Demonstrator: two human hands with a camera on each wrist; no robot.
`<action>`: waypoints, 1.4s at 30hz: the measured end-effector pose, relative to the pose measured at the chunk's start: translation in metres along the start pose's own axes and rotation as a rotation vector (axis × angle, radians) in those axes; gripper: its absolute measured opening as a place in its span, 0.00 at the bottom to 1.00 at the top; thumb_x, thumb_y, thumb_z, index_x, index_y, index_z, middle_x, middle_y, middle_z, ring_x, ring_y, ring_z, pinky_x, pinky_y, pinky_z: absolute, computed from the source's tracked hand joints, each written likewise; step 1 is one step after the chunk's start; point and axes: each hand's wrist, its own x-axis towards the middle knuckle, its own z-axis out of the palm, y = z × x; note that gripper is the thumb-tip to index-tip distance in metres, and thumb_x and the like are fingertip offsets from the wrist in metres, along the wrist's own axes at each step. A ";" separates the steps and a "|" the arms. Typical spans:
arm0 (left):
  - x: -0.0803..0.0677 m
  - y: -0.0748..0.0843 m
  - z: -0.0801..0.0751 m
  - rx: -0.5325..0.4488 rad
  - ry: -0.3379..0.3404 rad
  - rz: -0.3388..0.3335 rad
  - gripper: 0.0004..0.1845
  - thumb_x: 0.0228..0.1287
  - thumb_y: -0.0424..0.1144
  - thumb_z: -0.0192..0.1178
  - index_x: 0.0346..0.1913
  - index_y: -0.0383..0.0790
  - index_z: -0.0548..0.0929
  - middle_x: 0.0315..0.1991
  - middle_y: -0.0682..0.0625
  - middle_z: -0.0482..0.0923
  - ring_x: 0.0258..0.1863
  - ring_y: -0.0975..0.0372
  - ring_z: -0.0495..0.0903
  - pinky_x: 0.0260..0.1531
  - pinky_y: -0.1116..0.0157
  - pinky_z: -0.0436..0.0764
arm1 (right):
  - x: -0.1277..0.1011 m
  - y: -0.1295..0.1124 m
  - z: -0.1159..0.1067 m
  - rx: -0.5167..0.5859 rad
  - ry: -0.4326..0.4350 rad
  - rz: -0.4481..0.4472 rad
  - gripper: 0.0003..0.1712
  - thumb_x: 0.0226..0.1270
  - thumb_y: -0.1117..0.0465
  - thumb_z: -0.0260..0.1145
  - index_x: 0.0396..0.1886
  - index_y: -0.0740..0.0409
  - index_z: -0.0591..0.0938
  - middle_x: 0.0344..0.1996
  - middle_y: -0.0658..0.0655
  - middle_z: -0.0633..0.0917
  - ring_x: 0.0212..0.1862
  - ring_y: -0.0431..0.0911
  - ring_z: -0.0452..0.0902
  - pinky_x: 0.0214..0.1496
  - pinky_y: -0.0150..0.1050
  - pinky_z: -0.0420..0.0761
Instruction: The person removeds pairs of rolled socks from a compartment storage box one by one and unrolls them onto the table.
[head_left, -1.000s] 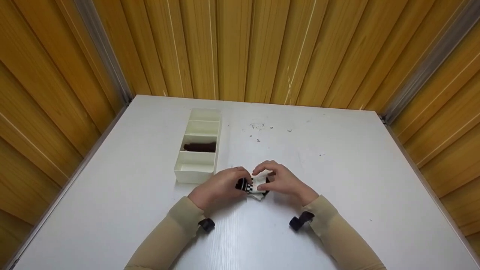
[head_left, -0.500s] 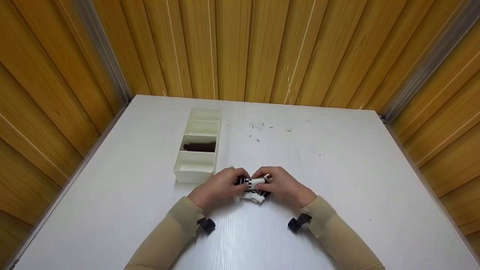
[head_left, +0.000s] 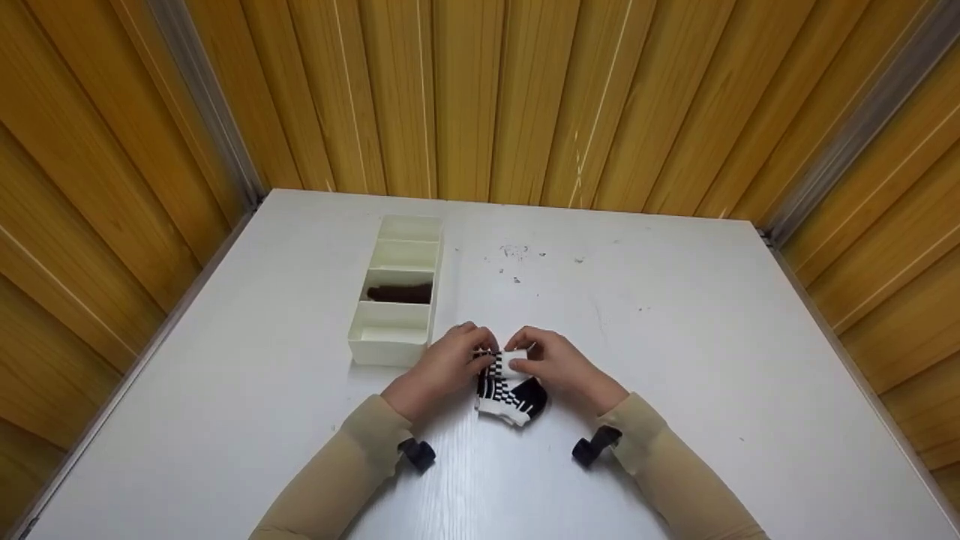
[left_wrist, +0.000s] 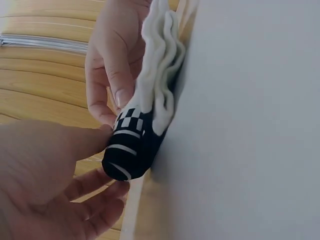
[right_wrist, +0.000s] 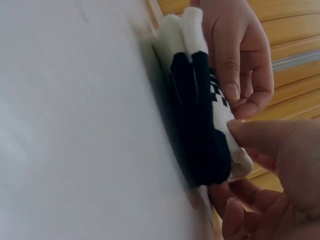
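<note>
Black and white socks (head_left: 514, 391) with a checkered band and stripes lie folded over on the table in front of the person, their white ribbed edge toward the near side. My left hand (head_left: 439, 369) pinches the far left part of the fold, thumb on top and fingers behind. From the other side, my right hand (head_left: 566, 369) pinches the white part of the fold between thumb and fingers. In the left wrist view the socks (left_wrist: 131, 142) show layers stacked against the tabletop. The right wrist view shows a black stretch of the socks (right_wrist: 192, 115) beside the right thumb.
A cream tray (head_left: 390, 352) with several compartments stands left of the hands, and a dark brown item (head_left: 401, 293) lies in one of them. The white table (head_left: 675, 337) has small dark marks toward the back. Yellow wood-look walls (head_left: 465, 97) enclose it.
The near part of the socks has unfolded toward the person, showing more of the checks, black patch and white edge. Both hands have shifted slightly to the far edge of the fold.
</note>
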 end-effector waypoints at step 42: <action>0.006 -0.001 0.004 0.174 0.037 -0.113 0.13 0.75 0.34 0.58 0.55 0.46 0.88 0.48 0.49 0.80 0.51 0.55 0.79 0.51 0.56 0.82 | 0.009 -0.004 -0.001 -0.242 0.067 -0.155 0.21 0.55 0.68 0.77 0.51 0.58 0.87 0.48 0.56 0.85 0.53 0.51 0.76 0.58 0.45 0.78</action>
